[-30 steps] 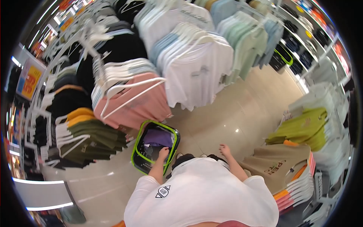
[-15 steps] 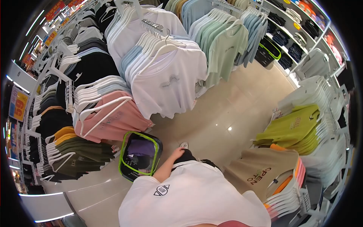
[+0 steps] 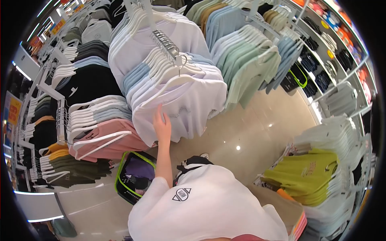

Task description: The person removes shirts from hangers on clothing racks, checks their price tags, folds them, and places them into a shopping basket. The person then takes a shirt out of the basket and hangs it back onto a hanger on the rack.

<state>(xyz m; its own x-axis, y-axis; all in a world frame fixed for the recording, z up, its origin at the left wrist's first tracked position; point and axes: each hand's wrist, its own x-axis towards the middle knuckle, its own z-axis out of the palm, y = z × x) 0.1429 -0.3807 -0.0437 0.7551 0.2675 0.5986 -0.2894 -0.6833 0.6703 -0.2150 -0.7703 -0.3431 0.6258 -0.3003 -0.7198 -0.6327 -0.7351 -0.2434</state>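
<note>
My left hand [image 3: 162,124] is raised with its fingers stretched out, overlapping the front of a pale lavender T-shirt [image 3: 193,104] on a white hanger. I cannot tell whether the fingertips touch the cloth. This T-shirt is the foremost of several on a metal rail arm [image 3: 165,43], with light blue shirts [image 3: 136,76] behind it. To the left of my forearm a black shopping basket with a lime-green rim [image 3: 120,176] stands on the floor, with a purple item [image 3: 140,168] inside. My right hand is out of sight.
Pink T-shirts [image 3: 108,136] and dark olive shirts [image 3: 80,165] hang at left. Mint-green shirts [image 3: 253,72] are to the right of the lavender ones. Across the tiled floor [image 3: 225,152] hang lime-green shirts [image 3: 301,172]. Another basket [image 3: 295,78] stands by the shelves.
My left hand has risen from beside my dark bottoms to the front of the lavender T-shirt, fingers now extended. The view has shifted closer to that rack.
</note>
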